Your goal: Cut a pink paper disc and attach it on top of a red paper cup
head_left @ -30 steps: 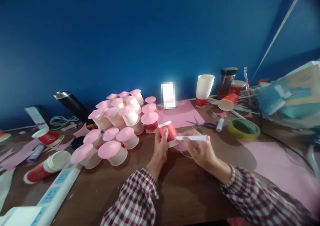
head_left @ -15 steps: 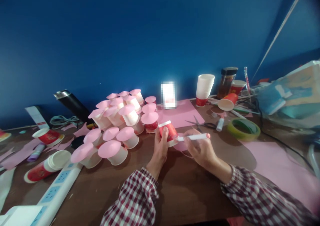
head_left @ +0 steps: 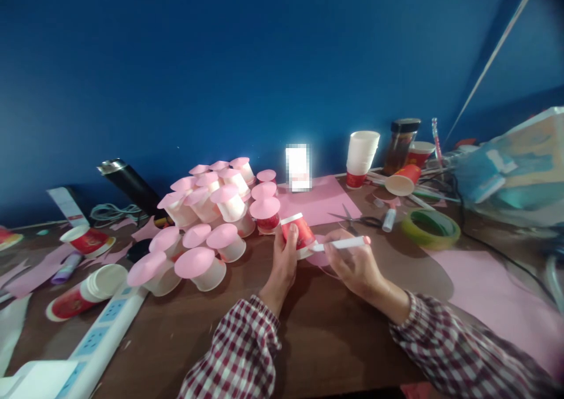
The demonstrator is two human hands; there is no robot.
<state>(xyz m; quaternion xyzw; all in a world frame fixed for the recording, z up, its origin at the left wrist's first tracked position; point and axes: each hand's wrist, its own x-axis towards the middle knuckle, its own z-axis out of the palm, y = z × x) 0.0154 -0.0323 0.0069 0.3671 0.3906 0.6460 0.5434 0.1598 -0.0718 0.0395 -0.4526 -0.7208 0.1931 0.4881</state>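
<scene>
My left hand (head_left: 285,257) is closed around a red paper cup (head_left: 301,232), its thumb lying along the printed side. The cup is tilted, white base up and rim down toward the right. In my right hand (head_left: 352,264) a white marker (head_left: 346,243) with a red end is gripped like a pen. Its tip meets the cup near the rim. A pink paper disc (head_left: 318,258) lies partly hidden under the cup and my right fingers. Left of the cup stand several upturned paper cups (head_left: 210,274) topped with pink paper cones (head_left: 194,262).
Scissors (head_left: 359,219), a marker cap (head_left: 389,219) and a roll of tape (head_left: 429,230) lie to the right. Behind are pink paper (head_left: 328,202) and stacked cups (head_left: 362,152). A power strip (head_left: 94,337) and cup stack (head_left: 74,302) lie at left. A black flask (head_left: 132,187) leans behind.
The whole view has shifted very slightly. My hands, the cup and the marker keep nearly the same pose, with the marker tip still at the cup's side.
</scene>
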